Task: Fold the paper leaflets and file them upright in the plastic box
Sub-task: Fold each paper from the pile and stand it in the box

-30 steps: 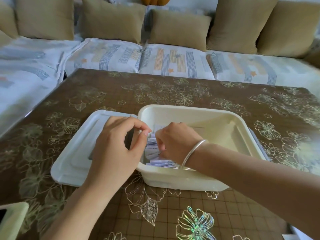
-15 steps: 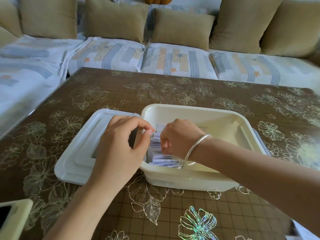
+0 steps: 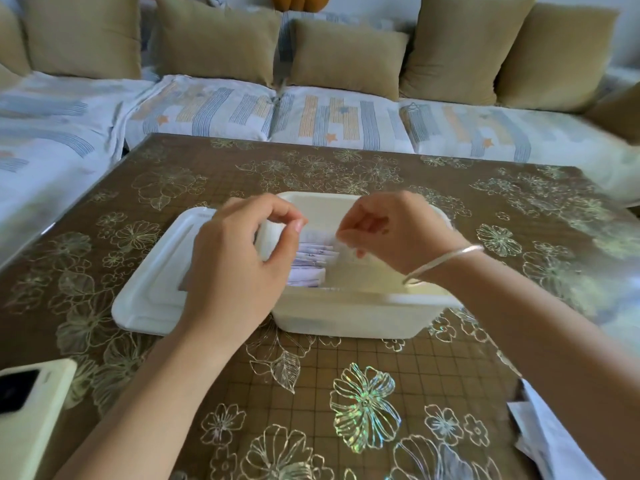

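Note:
A cream plastic box (image 3: 349, 315) stands on the brown flowered table. A row of folded white leaflets (image 3: 311, 263) stands upright in its left end. The rearmost leaflet (image 3: 320, 234) sticks up a little higher than the others. My left hand (image 3: 235, 258) hovers over the box's left rim, thumb and forefinger pinched at that leaflet's left corner. My right hand (image 3: 388, 230), with a silver bangle on the wrist, is above the box, its fingertips pinched at the leaflet's right corner. The right half of the box holds no leaflets.
The box's white lid (image 3: 149, 289) lies flat against its left side. A cream phone (image 3: 31, 414) rests at the near left table edge. Loose white papers (image 3: 550, 441) lie at the near right. A sofa with tan cushions (image 3: 346, 53) runs behind the table.
My right hand has lifted out of the box, from pressing on the leaflets to pinching the rear one's corner. The left hand rose slightly too.

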`<state>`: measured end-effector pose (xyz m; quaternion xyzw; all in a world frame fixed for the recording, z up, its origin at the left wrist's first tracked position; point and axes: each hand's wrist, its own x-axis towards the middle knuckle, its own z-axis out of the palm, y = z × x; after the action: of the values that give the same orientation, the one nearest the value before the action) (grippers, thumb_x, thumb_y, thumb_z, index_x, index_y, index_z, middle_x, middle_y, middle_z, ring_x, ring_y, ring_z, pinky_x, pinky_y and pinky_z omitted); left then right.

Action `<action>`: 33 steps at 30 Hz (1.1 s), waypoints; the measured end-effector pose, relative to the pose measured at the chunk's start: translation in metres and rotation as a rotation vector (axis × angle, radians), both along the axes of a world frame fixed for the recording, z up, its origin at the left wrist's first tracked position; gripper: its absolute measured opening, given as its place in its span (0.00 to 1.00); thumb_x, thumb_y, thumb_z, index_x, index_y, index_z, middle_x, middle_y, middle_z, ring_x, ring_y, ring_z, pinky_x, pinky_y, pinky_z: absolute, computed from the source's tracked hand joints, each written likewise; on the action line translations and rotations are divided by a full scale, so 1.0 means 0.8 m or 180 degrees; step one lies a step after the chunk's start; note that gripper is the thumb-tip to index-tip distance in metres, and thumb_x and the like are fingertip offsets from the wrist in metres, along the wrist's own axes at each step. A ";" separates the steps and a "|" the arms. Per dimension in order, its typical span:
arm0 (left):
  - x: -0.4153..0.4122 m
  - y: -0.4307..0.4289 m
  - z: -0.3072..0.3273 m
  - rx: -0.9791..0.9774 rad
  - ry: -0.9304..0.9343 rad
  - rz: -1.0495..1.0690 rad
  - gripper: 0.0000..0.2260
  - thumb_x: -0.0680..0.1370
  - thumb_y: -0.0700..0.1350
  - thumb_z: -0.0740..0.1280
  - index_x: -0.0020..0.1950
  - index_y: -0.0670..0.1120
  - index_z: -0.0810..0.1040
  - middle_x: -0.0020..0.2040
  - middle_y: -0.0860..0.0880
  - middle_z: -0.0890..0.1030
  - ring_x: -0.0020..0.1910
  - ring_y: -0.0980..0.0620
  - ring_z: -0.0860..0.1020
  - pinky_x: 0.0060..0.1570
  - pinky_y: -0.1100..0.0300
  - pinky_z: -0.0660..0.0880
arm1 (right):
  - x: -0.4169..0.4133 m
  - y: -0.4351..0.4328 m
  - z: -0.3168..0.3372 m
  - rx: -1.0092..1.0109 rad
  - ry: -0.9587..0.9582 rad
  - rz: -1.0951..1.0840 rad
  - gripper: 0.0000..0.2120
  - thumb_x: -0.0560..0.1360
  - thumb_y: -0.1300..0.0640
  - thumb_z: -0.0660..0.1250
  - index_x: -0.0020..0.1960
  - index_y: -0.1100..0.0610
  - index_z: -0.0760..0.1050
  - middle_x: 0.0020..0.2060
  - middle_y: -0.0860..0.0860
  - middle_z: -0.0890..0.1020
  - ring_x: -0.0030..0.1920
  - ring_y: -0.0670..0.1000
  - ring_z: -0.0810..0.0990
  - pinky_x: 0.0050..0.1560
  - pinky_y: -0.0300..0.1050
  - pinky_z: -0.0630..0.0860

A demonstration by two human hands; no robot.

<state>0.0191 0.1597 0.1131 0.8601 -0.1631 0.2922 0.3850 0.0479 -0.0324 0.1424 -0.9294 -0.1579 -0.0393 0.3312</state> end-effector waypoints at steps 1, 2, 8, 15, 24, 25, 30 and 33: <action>-0.013 -0.013 0.002 0.0007 -0.0025 -0.0092 0.03 0.77 0.44 0.67 0.45 0.48 0.81 0.42 0.61 0.79 0.45 0.60 0.76 0.45 0.66 0.72 | -0.023 -0.018 0.004 0.0329 -0.0091 -0.0167 0.03 0.72 0.58 0.72 0.40 0.53 0.80 0.29 0.45 0.82 0.31 0.43 0.82 0.40 0.35 0.78; -0.024 -0.026 0.001 0.0022 -0.0040 -0.0212 0.03 0.77 0.44 0.67 0.45 0.49 0.80 0.42 0.60 0.80 0.45 0.62 0.75 0.45 0.68 0.71 | -0.046 -0.034 0.005 0.0693 -0.0163 -0.0365 0.04 0.72 0.59 0.72 0.40 0.53 0.79 0.29 0.47 0.83 0.31 0.44 0.82 0.39 0.34 0.78; -0.109 -0.112 -0.056 0.0265 0.0324 -0.1160 0.04 0.77 0.47 0.66 0.46 0.49 0.80 0.42 0.60 0.79 0.46 0.59 0.76 0.49 0.57 0.75 | -0.186 -0.140 -0.092 0.0445 -0.0519 -0.2330 0.05 0.73 0.59 0.71 0.40 0.51 0.77 0.35 0.49 0.81 0.37 0.48 0.80 0.41 0.44 0.78; -0.163 -0.142 -0.126 0.0290 0.0863 -0.1235 0.03 0.76 0.43 0.69 0.46 0.50 0.80 0.42 0.60 0.79 0.45 0.60 0.77 0.49 0.61 0.75 | -0.277 -0.136 -0.168 -0.1785 0.0874 -0.2393 0.36 0.74 0.31 0.33 0.76 0.44 0.55 0.77 0.43 0.52 0.77 0.53 0.41 0.72 0.58 0.32; -0.185 -0.083 -0.154 0.0437 0.0822 -0.0493 0.05 0.75 0.43 0.69 0.48 0.51 0.81 0.46 0.60 0.80 0.49 0.61 0.75 0.52 0.67 0.70 | -0.274 -0.045 -0.183 -0.1365 0.0209 -0.1097 0.35 0.77 0.36 0.31 0.75 0.46 0.61 0.75 0.43 0.60 0.76 0.54 0.39 0.69 0.61 0.29; -0.185 -0.074 -0.156 0.0506 0.0776 -0.0429 0.05 0.75 0.43 0.69 0.48 0.51 0.82 0.47 0.60 0.80 0.50 0.60 0.75 0.52 0.65 0.71 | -0.271 -0.035 -0.183 -0.1282 0.0227 -0.0944 0.34 0.76 0.37 0.31 0.75 0.44 0.58 0.75 0.41 0.57 0.76 0.52 0.36 0.69 0.60 0.28; -0.186 -0.053 -0.170 0.0861 0.0835 -0.0528 0.14 0.75 0.56 0.65 0.57 0.54 0.82 0.57 0.60 0.78 0.58 0.57 0.72 0.59 0.58 0.69 | -0.245 -0.029 -0.168 -0.0271 -0.0176 -0.1160 0.16 0.79 0.50 0.53 0.60 0.45 0.76 0.59 0.44 0.79 0.64 0.51 0.72 0.67 0.54 0.65; -0.187 -0.055 -0.174 0.1125 0.0869 -0.0565 0.15 0.74 0.57 0.64 0.58 0.56 0.82 0.60 0.58 0.77 0.61 0.55 0.71 0.60 0.55 0.67 | -0.224 -0.050 -0.152 -0.0475 0.0289 -0.1670 0.09 0.77 0.54 0.65 0.57 0.50 0.76 0.53 0.48 0.78 0.54 0.50 0.76 0.55 0.45 0.74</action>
<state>-0.1307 0.1160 -0.0264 0.9279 -0.2331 0.1052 0.2712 -0.1312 -0.0722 0.0211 -0.9612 0.1008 -0.0703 0.2470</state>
